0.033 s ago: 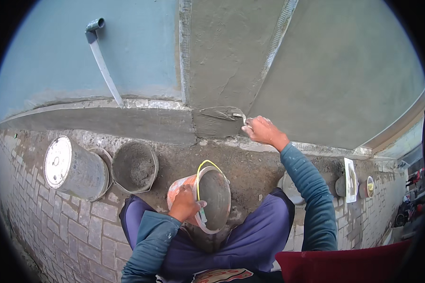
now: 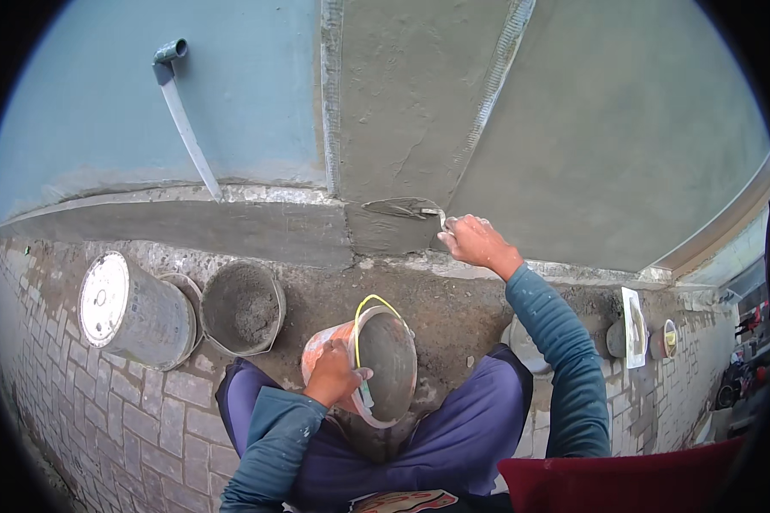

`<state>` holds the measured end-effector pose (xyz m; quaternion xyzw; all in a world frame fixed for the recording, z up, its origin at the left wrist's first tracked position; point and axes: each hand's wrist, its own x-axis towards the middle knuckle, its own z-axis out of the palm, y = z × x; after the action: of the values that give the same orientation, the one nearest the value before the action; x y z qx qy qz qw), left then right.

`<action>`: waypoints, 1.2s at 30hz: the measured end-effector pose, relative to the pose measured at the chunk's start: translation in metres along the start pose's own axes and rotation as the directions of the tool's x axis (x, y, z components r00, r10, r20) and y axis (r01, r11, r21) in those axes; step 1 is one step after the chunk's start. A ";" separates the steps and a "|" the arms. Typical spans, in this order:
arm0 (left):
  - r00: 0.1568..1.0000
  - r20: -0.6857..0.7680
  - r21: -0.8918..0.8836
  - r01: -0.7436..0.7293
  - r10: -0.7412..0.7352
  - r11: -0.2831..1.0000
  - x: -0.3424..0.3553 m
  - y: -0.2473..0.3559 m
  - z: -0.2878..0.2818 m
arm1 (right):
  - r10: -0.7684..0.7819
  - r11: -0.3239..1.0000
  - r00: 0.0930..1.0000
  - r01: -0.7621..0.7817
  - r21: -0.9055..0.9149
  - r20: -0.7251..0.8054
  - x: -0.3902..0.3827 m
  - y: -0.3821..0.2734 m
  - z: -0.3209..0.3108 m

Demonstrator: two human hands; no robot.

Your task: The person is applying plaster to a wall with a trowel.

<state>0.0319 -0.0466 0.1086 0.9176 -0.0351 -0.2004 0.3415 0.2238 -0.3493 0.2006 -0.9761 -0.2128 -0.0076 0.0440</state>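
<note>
My right hand (image 2: 479,244) is closed on the handle of a trowel, whose blade (image 2: 398,208) lies against wet grey render (image 2: 376,231) on the low part of the wall, at the foot of a plastered column. My left hand (image 2: 338,374) grips the side and rim of an orange, cement-stained bucket (image 2: 388,359) with a yellow handle, tilted between my knees, grey mix coating its inside. Left of it stands a dark bucket (image 2: 241,308) with grey mix, beside an upturned stained pail (image 2: 137,312).
Blue wall (image 2: 94,103) with a protruding pipe (image 2: 188,128), grey plastered wall (image 2: 607,128) at right. Paving (image 2: 145,410) runs below. A white float (image 2: 634,329), small pail (image 2: 664,342) and another container (image 2: 526,346) sit at right; dark clutter shows at the far right edge.
</note>
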 end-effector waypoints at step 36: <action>0.843 -0.412 -0.263 -0.473 0.345 0.841 0.035 -0.018 0.040 | 0.005 0.999 0.973 0.005 -0.041 0.231 -0.144 -0.142 0.200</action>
<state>0.0467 -0.0644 0.0571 0.8316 -0.1357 0.0415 0.5370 0.0332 -0.2619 0.0082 -0.9710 -0.2163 0.1016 -0.0011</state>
